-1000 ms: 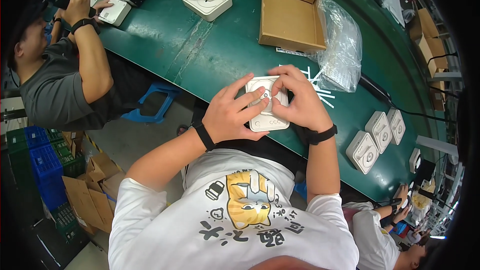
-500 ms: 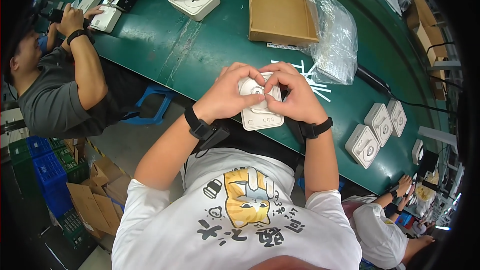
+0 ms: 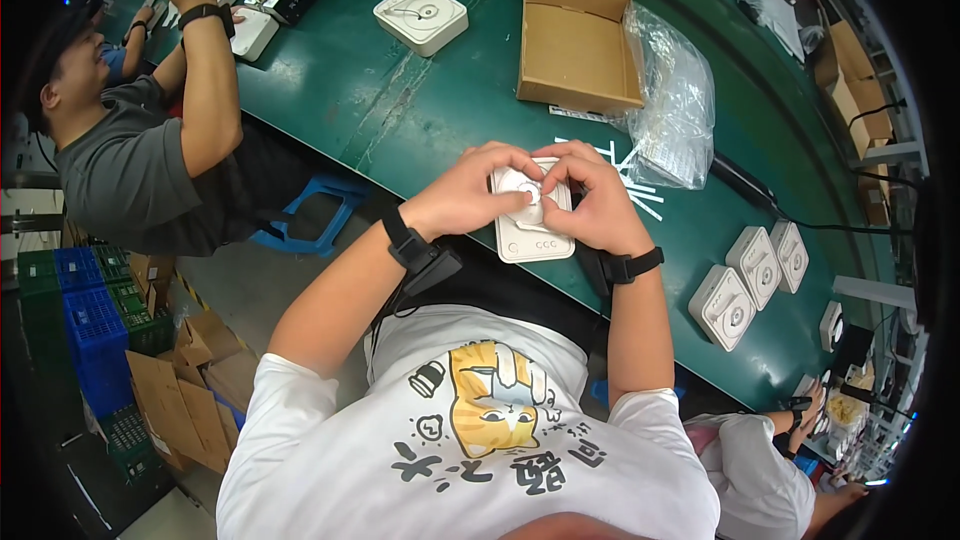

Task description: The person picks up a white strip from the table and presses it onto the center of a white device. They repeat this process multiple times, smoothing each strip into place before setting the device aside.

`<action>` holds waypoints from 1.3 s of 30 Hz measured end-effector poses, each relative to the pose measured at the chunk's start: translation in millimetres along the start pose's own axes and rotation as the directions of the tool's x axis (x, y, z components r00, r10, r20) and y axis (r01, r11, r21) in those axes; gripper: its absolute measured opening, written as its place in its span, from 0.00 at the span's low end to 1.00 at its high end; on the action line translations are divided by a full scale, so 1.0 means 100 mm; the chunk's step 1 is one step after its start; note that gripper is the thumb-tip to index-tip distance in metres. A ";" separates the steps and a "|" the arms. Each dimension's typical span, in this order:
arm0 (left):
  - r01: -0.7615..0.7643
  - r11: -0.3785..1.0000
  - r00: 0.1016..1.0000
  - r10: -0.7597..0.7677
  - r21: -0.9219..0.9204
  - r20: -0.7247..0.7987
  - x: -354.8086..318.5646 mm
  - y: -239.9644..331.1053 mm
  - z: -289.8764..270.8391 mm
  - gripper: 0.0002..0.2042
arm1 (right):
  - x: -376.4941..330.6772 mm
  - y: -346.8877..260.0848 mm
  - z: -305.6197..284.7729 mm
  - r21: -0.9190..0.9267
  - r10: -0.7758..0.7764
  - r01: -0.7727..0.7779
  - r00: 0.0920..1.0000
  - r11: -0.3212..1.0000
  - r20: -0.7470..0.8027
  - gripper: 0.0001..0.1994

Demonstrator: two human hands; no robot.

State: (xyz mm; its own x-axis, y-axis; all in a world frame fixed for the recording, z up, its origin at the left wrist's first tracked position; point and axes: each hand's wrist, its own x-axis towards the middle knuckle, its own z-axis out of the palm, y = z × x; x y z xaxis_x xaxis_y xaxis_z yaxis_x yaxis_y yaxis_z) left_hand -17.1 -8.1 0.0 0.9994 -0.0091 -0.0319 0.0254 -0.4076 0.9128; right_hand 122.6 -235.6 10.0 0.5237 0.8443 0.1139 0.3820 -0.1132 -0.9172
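Note:
A white, flat device with rounded corners (image 3: 533, 244) lies at the near edge of the green table, under both my hands. My left hand (image 3: 468, 190) reaches over it from the left, thumb and fingers bent together at its round middle part (image 3: 530, 196). From the other side, my right hand (image 3: 598, 204) is closed in a pinch at the same spot. The fingertips of both hands nearly meet there, and whatever small thing they grip is hidden. Small round marks show on the device's near end.
An open cardboard box (image 3: 578, 45) stands beyond my hands, beside clear plastic bags (image 3: 672, 110) and white strips (image 3: 642, 190). Another white device (image 3: 421, 17) lies far left; several more (image 3: 723, 308) sit at right. A co-worker (image 3: 150, 155) works at left, near a blue stool (image 3: 318, 215).
The whole view has shifted a little, so the table's things appear slightly moved. Both my hands stay at the device's middle, their fingers only slightly shifted.

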 end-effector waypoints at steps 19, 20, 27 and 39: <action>-0.063 0.794 0.842 0.367 0.605 -0.394 -0.26 0.34 0.25 0.09 | 0.04 -0.05 0.12 -0.061 0.057 -0.062 0.995 0.996 -0.083 0.15; -0.060 0.793 0.844 0.365 0.606 -0.394 -0.25 0.34 0.28 0.09 | 0.04 -0.05 0.12 -0.079 0.049 -0.056 0.995 0.995 -0.086 0.14; 0.026 0.834 0.813 0.303 0.551 -0.497 -0.24 0.33 0.40 0.09 | 0.04 -0.05 0.12 -0.076 0.041 -0.048 0.995 0.996 -0.095 0.14; 0.005 0.995 0.994 0.005 0.096 -0.105 -0.05 0.02 -0.16 0.26 | 0.04 -0.13 0.10 -0.150 0.025 -0.036 0.997 0.988 -0.076 0.19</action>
State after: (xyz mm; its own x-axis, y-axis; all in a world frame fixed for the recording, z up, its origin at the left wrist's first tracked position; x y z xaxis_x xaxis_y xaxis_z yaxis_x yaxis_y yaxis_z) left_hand -21.6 5.3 8.3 0.9963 0.0849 0.0155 0.0285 -0.4933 0.8694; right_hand 112.2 -225.7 19.2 0.5894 0.7989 0.1201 0.4732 -0.2209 -0.8528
